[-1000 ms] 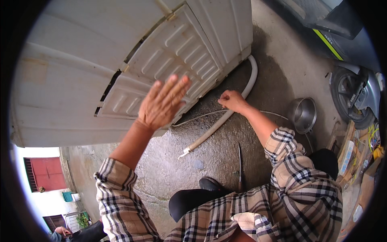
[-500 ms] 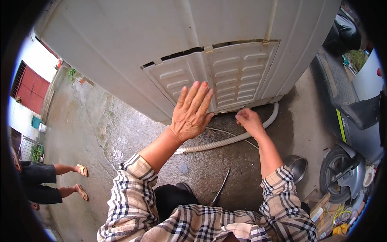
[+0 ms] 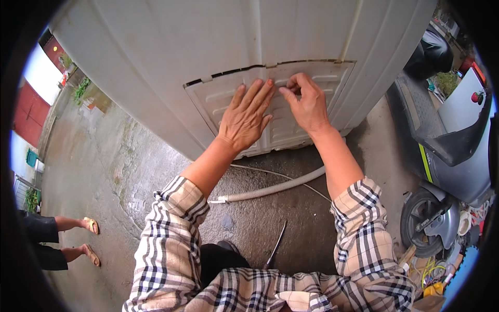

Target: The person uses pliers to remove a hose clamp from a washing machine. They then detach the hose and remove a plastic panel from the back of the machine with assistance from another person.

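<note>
In front of me stands a large white appliance (image 3: 208, 36), much like a washing machine, with a ribbed cover panel (image 3: 335, 78) low on its side. A dark gap runs along the panel's upper edge. My left hand (image 3: 243, 119) lies flat on the panel's left half, fingers stretched out. Over the right half, my right hand (image 3: 311, 109) is closed, its fingers curled toward the thumb; whether anything small is between them is hidden. A corrugated grey hose (image 3: 270, 192) and a thin cable (image 3: 265, 170) lie on the wet ground below.
A slim dark rod-like tool (image 3: 277, 243) lies on the concrete near my foot. At right stands a scooter (image 3: 442, 138), with a wheel (image 3: 416, 221) and clutter beneath it. A person's legs in sandals (image 3: 73, 223) show at far left.
My right hand has risen from the panel's bottom edge to its upper part. My left hand has come against the panel, and the gap along the top looks narrower.
</note>
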`<state>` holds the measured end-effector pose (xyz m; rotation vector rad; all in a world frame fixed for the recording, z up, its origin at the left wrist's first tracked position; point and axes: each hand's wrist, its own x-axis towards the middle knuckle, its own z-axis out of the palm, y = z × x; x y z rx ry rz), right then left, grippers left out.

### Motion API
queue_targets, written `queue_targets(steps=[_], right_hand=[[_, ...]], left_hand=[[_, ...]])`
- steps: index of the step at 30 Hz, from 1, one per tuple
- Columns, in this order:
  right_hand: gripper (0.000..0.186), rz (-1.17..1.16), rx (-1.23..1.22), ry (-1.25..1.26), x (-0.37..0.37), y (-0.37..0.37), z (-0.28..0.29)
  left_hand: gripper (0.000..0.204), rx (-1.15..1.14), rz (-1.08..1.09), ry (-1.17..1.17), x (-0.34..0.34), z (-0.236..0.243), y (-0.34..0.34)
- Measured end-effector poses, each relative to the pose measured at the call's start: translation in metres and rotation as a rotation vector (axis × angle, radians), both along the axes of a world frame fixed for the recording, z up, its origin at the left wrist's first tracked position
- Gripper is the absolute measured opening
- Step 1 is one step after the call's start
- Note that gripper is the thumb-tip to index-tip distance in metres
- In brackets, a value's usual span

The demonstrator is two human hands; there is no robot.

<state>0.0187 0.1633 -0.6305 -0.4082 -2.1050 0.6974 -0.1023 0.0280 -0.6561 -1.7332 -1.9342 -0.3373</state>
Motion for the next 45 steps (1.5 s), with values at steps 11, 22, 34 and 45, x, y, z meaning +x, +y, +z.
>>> queue_targets(steps=[11, 22, 34, 45], right_hand=[[0.014, 0.102, -0.853, 0.215, 0.017, -0.019, -0.01], [0.021, 0.002, -1.721, 0.689, -0.013, -0.023, 0.022], [0.018, -0.06, -1.752, 0.725, -0.02, -0.003, 0.019], [0.015, -0.188, -1.73, 0.709, -0.022, 0.004, 0.017]], left_hand=[[0.029, 0.353, 0.071, -1.692, 0.039, -0.016, -0.072], [0.043, 1.227, 0.228, -2.512, 0.001, 0.066, -0.03], [0.036, 1.579, 0.2, -2.773, -0.003, 0.067, -0.028], [0.049, 1.489, 0.124, -2.701, 0.0, 0.068, -0.021]])
